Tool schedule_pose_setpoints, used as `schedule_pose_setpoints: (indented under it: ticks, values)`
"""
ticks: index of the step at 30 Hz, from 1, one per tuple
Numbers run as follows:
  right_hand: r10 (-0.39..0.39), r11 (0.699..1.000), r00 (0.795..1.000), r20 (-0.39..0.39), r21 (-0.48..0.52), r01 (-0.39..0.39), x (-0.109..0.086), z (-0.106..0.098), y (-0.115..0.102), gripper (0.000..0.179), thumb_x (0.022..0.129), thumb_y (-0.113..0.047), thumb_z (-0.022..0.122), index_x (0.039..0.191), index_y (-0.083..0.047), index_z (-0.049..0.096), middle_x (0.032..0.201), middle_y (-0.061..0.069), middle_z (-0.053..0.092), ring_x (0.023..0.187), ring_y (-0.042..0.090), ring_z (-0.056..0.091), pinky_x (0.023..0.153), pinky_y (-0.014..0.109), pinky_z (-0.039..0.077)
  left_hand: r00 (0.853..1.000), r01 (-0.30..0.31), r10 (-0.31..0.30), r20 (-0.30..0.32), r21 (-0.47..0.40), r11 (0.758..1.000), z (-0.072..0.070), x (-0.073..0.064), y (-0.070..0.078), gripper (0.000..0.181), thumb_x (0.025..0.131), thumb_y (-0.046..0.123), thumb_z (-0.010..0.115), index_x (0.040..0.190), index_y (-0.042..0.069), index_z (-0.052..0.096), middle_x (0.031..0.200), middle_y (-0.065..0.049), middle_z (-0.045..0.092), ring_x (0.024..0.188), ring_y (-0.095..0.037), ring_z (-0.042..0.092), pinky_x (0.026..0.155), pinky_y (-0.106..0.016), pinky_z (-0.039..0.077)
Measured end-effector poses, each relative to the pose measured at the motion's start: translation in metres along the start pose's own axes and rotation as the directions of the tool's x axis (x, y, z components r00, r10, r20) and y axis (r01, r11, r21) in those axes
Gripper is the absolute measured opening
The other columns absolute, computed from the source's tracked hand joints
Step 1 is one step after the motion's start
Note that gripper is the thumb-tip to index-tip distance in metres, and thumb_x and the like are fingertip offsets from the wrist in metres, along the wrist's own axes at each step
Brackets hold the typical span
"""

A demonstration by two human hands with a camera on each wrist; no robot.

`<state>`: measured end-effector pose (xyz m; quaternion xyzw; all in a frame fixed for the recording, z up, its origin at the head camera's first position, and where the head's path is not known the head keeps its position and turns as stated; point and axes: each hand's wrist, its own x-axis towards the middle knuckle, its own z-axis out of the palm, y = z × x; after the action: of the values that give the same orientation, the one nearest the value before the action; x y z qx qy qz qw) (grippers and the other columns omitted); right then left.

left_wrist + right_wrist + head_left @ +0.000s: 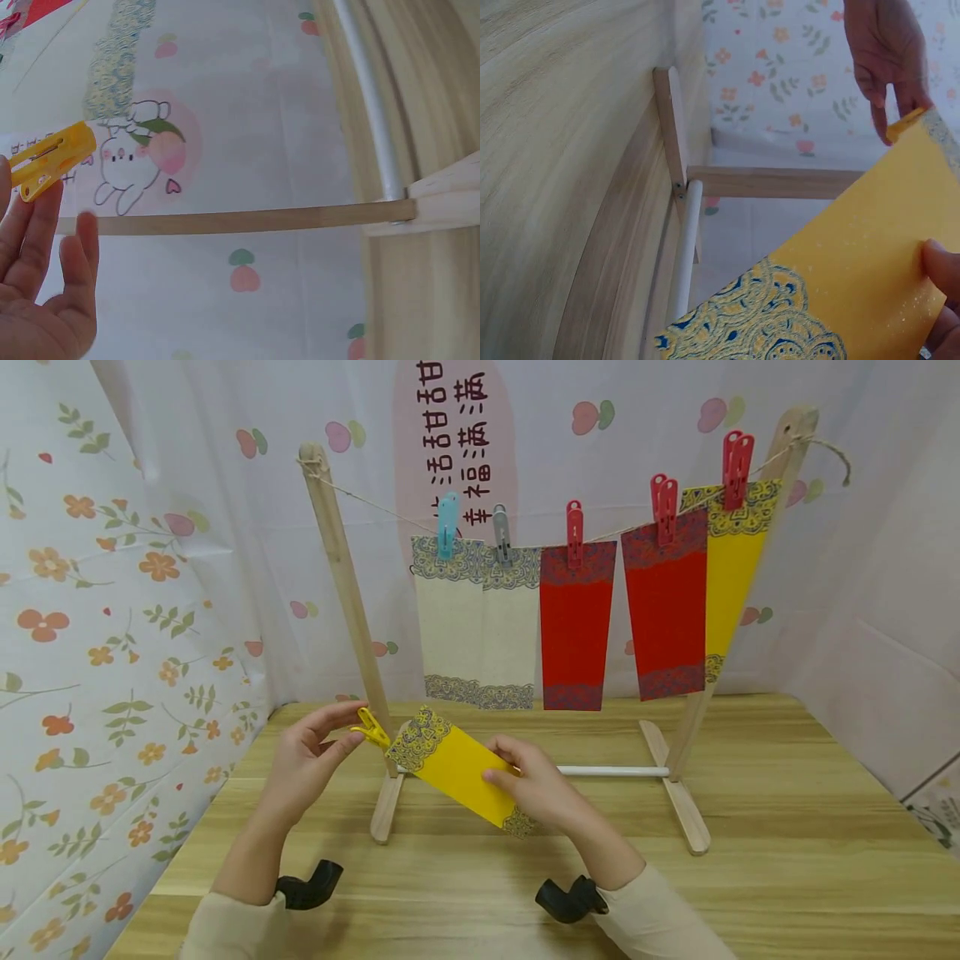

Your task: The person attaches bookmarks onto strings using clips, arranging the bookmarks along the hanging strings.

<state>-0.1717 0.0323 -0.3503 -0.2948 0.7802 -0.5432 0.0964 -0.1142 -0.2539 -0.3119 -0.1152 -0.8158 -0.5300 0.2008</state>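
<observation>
My left hand pinches a yellow clothespin between thumb and fingertips, near the left post. The clothespin shows its jaws turned away from the fingers in the left wrist view. My right hand grips a yellow paper card with blue-patterned ends, thumb on its face. The card is tilted, its upper left end close to the clothespin's tip; whether they touch I cannot tell. In the right wrist view the card spans the lower right, with the left hand beyond its far end.
A wooden stand with a left post carries a twine line. From it hang two cream cards, two red cards and a yellow card, held by blue, grey and red clothespins. A white rod joins the feet.
</observation>
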Motion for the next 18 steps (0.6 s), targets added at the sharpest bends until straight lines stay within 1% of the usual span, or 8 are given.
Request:
schedule_pose_setpoints:
  ticks: [2,4,5,7,9,13,16,18]
  values:
    - [-0.001,1.000,1.000,-0.016,0.006,0.001,0.003,0.002,-0.002,0.010,0.095,0.001,0.061,0.104,-0.003,0.062,0.100,0.011,0.068,0.088,0.019,0.059,0.077,0.031,0.052,1.000,-0.020,0.021,-0.018,0.027,0.999,-0.003,0.003,0.004,0.033,0.096,0.000,0.062,0.128,-0.008,0.059,0.114,0.019,0.065,0.110,0.008,0.058,0.083,-0.012,0.053]
    - [0.013,1.000,0.999,-0.034,0.023,-0.012,0.006,0.005,-0.004,0.011,0.096,0.000,0.061,0.105,-0.004,0.062,0.100,0.011,0.068,0.088,0.019,0.060,0.077,0.031,0.053,0.999,-0.037,0.039,-0.034,0.055,0.998,-0.006,0.006,0.008,0.031,0.096,-0.001,0.061,0.126,-0.007,0.060,0.113,0.022,0.064,0.110,0.007,0.057,0.083,-0.011,0.052]
    - [0.025,0.999,0.999,-0.045,0.035,-0.024,0.008,0.005,-0.006,0.011,0.096,0.000,0.061,0.106,-0.004,0.063,0.101,0.010,0.068,0.088,0.019,0.060,0.077,0.031,0.053,0.998,-0.047,0.049,-0.041,0.065,0.997,-0.008,0.008,0.011,0.031,0.096,-0.001,0.060,0.126,-0.008,0.060,0.112,0.025,0.063,0.110,0.007,0.058,0.083,-0.011,0.052]
    - [0.036,0.998,0.997,-0.072,0.063,-0.032,0.012,0.007,-0.010,0.012,0.096,0.000,0.061,0.107,-0.004,0.063,0.101,0.011,0.068,0.088,0.020,0.062,0.077,0.031,0.055,0.996,-0.064,0.070,-0.061,0.094,0.993,-0.012,0.011,0.016,0.030,0.096,-0.001,0.060,0.125,-0.007,0.061,0.111,0.026,0.063,0.110,0.006,0.058,0.083,-0.010,0.051]
    - [0.032,0.995,0.994,-0.103,0.093,-0.023,0.018,0.009,-0.015,0.012,0.096,0.000,0.060,0.107,-0.004,0.062,0.103,0.013,0.069,0.090,0.020,0.063,0.076,0.032,0.056,0.993,-0.076,0.086,-0.083,0.118,0.990,-0.016,0.015,0.021,0.030,0.096,0.000,0.060,0.126,-0.005,0.061,0.111,0.027,0.063,0.110,0.006,0.057,0.083,-0.009,0.050]
    - [0.012,0.990,0.987,-0.160,0.143,0.011,0.028,0.012,-0.026,0.014,0.096,0.001,0.060,0.109,-0.003,0.062,0.104,0.014,0.070,0.092,0.021,0.064,0.076,0.033,0.057,0.981,-0.100,0.124,-0.152,0.155,0.983,-0.024,0.022,0.032,0.030,0.094,-0.003,0.062,0.124,-0.003,0.064,0.108,0.024,0.063,0.110,0.004,0.058,0.080,-0.008,0.050]
    - [0.000,0.985,0.983,-0.185,0.168,0.032,0.034,0.013,-0.035,0.015,0.096,0.000,0.061,0.110,-0.004,0.062,0.104,0.014,0.070,0.091,0.021,0.065,0.076,0.033,0.058,0.970,-0.111,0.144,-0.196,0.166,0.980,-0.030,0.027,0.041,0.031,0.092,-0.006,0.064,0.122,0.000,0.066,0.105,0.023,0.064,0.109,0.004,0.060,0.078,-0.007,0.051]
    - [-0.023,0.984,0.979,-0.203,0.169,0.058,0.038,0.014,-0.039,0.015,0.095,0.001,0.061,0.110,-0.003,0.062,0.104,0.015,0.071,0.091,0.021,0.065,0.075,0.033,0.058,0.963,-0.114,0.152,-0.220,0.178,0.977,-0.034,0.031,0.049,0.031,0.091,-0.007,0.065,0.121,0.001,0.067,0.104,0.023,0.065,0.104,0.004,0.061,0.072,-0.006,0.050]
